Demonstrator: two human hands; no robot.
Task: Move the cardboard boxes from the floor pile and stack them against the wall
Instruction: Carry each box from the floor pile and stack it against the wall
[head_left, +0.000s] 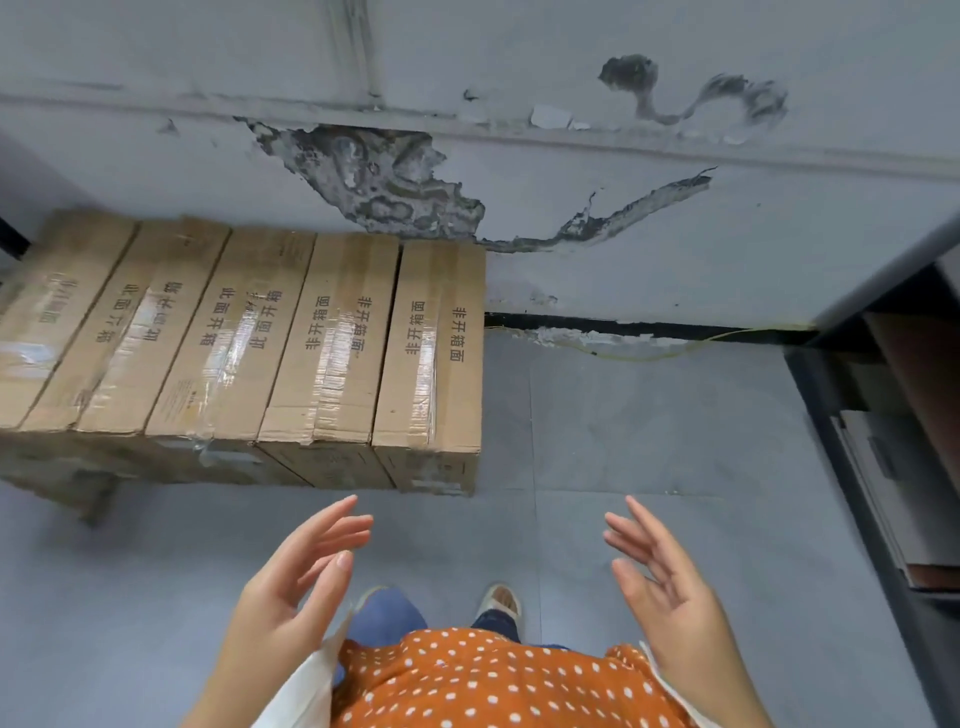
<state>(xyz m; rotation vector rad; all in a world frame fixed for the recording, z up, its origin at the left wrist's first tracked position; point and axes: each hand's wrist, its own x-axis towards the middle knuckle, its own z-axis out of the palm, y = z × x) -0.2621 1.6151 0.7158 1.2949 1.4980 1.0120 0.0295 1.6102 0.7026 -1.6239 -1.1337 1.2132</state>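
While both hands hang empty, here's how it looks:
left hand (298, 577): spread, palm turned inward, holding nothing
right hand (662, 574): same deal, fingers loose and apart
boxes (249, 343): row of five against the wall (675, 234), ahead and to the person's left
nearer hand: left one, I'd say
long axis: each box runs from the wall toward the person, ends facing them
floor (649, 441): bare gap right of the end box (431, 364), probably the next slot
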